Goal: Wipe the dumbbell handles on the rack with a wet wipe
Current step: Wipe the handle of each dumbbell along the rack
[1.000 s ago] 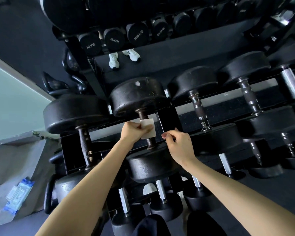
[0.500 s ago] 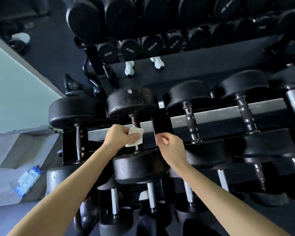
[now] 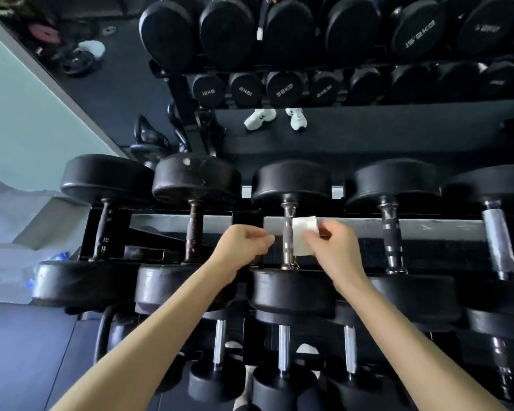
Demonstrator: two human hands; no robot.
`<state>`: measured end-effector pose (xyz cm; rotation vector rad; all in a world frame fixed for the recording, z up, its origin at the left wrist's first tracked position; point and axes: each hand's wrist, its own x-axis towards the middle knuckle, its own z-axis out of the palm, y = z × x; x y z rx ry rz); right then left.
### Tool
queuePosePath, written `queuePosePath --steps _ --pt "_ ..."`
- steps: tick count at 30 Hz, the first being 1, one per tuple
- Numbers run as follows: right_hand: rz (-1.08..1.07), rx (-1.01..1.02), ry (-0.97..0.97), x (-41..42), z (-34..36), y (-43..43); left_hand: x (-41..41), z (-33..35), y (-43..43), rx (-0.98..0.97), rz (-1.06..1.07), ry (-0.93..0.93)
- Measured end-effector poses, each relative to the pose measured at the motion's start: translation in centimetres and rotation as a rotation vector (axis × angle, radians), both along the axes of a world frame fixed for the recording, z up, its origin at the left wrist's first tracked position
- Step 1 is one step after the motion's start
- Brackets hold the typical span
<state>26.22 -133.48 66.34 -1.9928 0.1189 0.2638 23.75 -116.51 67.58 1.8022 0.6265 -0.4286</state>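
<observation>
A white wet wipe (image 3: 303, 237) is pinched in my right hand (image 3: 336, 253) and lies against the right side of a chrome dumbbell handle (image 3: 288, 232), the third from the left on the middle tier. My left hand (image 3: 241, 250) hovers just left of that handle with its fingers curled and nothing in them. To the left are two dark, rusty handles (image 3: 194, 229) (image 3: 104, 229). Further right are a knurled handle (image 3: 390, 232) and a thick chrome handle (image 3: 497, 241). All of them cross the grey rack rail (image 3: 442, 228).
Smaller dumbbells with chrome handles (image 3: 284, 351) fill the tier below my arms. Larger black dumbbells (image 3: 279, 87) sit above, and white shoes (image 3: 260, 118) show behind the rack. Kettlebells (image 3: 149, 137) stand at the rack's left end. A blue packet (image 3: 30, 280) lies at the left.
The wipe has gone from my left hand to my right. Both hands have shifted from the second, rusty handle to the third, chrome one, and the view has moved right.
</observation>
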Motion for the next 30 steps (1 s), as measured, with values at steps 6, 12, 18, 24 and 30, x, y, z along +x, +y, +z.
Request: queuePosePath --steps 6,12,18,24,30 --pt "-0.027 -0.346 -0.09 3.5 -3.8 -0.7 2.5 0.1 -0.4 0.234 0.064 -0.173" --pt "-0.026 -0.022 0.063 4.0 -5.2 2.9 6.3 1.0 -0.7 0.457 0.093 -0.305" --pt "-0.228 0.027 0.219 4.6 -6.6 3.2 9.5 0.9 -0.8 0.484 -0.008 -0.282" --pt "-0.232 -0.023 0.222 4.8 -7.9 4.5 11.4 -0.2 0.2 0.445 -0.07 -0.184" --pt "-0.294 -0.242 0.041 6.4 -6.8 6.3 12.2 -0.5 1.1 0.339 -0.057 -0.144"
